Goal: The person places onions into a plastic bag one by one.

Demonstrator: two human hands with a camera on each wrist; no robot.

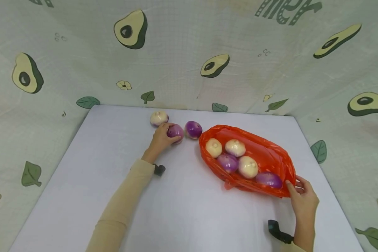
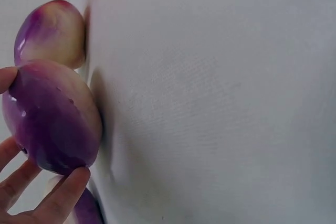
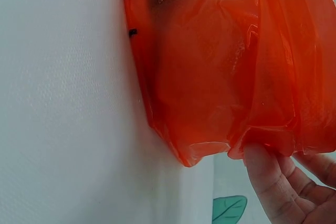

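My left hand [image 1: 161, 137] grips a glossy purple-and-white turnip [image 1: 176, 131], fingers and thumb around its sides, low over the table in the left wrist view. Right beside it sits another turnip [image 1: 193, 130], purple on top. A third, mostly cream turnip [image 1: 159, 118] lies just behind the left fingers. An open red plastic bag [image 1: 264, 148] spreads on the right of the table with several turnips [image 1: 248, 167] inside, some cream side up, some purple. My right hand [image 1: 303, 199] pinches the bag's rim at its near right corner, thumb on the near side in the right wrist view.
The white table [image 1: 189, 217] ends at a hanging cloth [image 1: 176, 70] printed with avocados and leaves, behind and at both sides. A black wrist-worn camera [image 1: 159, 170] sticks out by the left cuff, another [image 1: 278, 232] by the right.
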